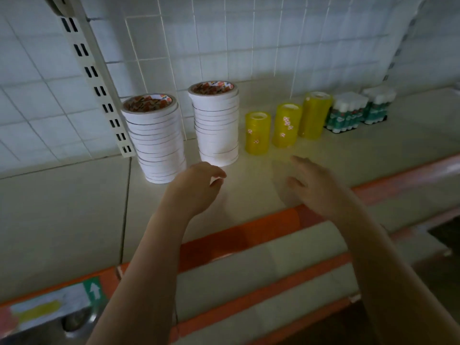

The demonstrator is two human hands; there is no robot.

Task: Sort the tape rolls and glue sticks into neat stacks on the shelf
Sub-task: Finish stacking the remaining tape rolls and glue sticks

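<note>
Two tall stacks of white tape rolls stand on the shelf [74, 207]: a left stack [155, 139] and a right stack [216, 124]. Right of them stand three yellow tape stacks, a short one [257, 133], a middle one [286, 126] and a taller one [315, 115]. Two packs of glue sticks [347, 113] [378, 105] sit farther right. My left hand [196, 186] hovers just in front of the white stacks, fingers loosely curved, holding nothing. My right hand [311, 184] hovers in front of the yellow stacks, blurred, fingers relaxed and empty.
A white wire grid back panel [224, 46] rises behind the stacks, with a slotted upright [97, 83] at the left. The shelf's orange front edge [249, 232] runs below my forearms. Lower shelves with orange edges show underneath.
</note>
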